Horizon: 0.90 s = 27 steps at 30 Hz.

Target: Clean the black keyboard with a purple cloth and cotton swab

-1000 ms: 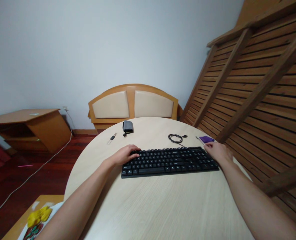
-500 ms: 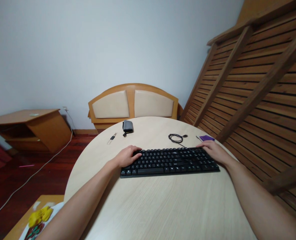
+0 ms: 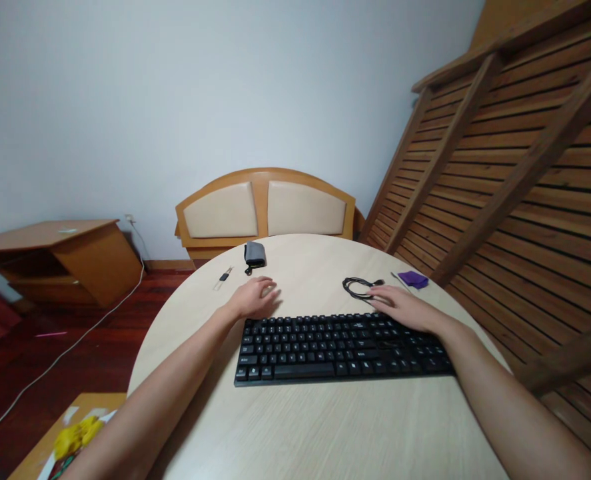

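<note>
A black keyboard (image 3: 305, 347) lies across the round table (image 3: 320, 427). My left hand (image 3: 255, 298) is off the keys, just beyond the keyboard's far left corner, with its fingers loosely bent and apart. Over the far right part of the keyboard is my right hand (image 3: 408, 308), open, its fingertips at the edge of the coiled black cable (image 3: 355, 295). Whether they touch the cable I cannot tell. A grey pouch (image 3: 255, 253) with a dark cord sits farther back on the left. Beside it lies a small slim black-and-light tool (image 3: 224, 277).
A folded purple cloth (image 3: 414, 279) and a thin stick-like tool (image 3: 401, 281) lie at the table's far right. A slatted wooden frame (image 3: 475, 200) leans close on the right. Behind stands a padded headboard (image 3: 305, 208). Yellow gloves (image 3: 78, 435) rest low on the left.
The keyboard has come nearer to me. My left hand has let go of it and moved to the far side; my right hand has shifted left toward the cable.
</note>
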### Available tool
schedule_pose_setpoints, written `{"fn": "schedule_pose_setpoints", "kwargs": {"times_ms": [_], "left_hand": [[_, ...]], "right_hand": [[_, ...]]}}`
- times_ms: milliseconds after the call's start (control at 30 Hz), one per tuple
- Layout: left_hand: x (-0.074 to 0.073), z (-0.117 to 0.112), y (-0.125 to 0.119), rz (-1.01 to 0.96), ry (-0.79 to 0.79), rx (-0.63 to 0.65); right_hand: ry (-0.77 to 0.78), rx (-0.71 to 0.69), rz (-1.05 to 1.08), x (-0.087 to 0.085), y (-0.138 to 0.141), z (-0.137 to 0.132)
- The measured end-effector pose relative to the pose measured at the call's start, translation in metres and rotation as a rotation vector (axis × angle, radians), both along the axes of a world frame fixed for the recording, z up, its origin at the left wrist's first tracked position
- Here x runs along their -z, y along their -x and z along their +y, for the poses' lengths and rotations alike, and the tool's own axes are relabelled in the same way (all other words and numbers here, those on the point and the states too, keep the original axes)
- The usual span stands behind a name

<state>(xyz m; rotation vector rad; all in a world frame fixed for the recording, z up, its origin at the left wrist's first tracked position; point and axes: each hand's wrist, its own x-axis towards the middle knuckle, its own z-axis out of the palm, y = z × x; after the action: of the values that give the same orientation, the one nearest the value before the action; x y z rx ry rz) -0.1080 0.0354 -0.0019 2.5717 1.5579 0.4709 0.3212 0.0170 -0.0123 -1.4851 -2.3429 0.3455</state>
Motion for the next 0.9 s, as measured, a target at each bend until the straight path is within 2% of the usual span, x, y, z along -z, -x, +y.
{"fn": "schedule_pose_setpoints", "kwargs": {"times_ms": [100, 200, 333, 467, 667, 900], "left_hand": [[0.009, 0.034, 0.006, 0.153, -0.094, -0.082], [0.017, 0.066, 0.006, 0.245, -0.11, -0.156], [0.023, 0.1, 0.005, 0.27, -0.076, -0.266], [0.027, 0.121, 0.017, 0.259, -0.055, -0.284], [0.029, 0.123, 0.047, 0.222, -0.118, -0.346], [0.023, 0.095, 0.071, 0.194, -0.154, -0.359]], "right_hand": [[0.054, -0.033, -0.042, 0.0, 0.022, -0.007], [0.121, -0.05, -0.078, -0.001, 0.032, -0.011], [0.18, -0.028, -0.115, -0.003, 0.033, -0.013], [0.203, -0.002, -0.112, -0.007, 0.035, -0.015], [0.208, -0.009, -0.118, -0.007, 0.037, -0.015], [0.22, -0.018, -0.12, -0.003, 0.034, -0.012]]}}
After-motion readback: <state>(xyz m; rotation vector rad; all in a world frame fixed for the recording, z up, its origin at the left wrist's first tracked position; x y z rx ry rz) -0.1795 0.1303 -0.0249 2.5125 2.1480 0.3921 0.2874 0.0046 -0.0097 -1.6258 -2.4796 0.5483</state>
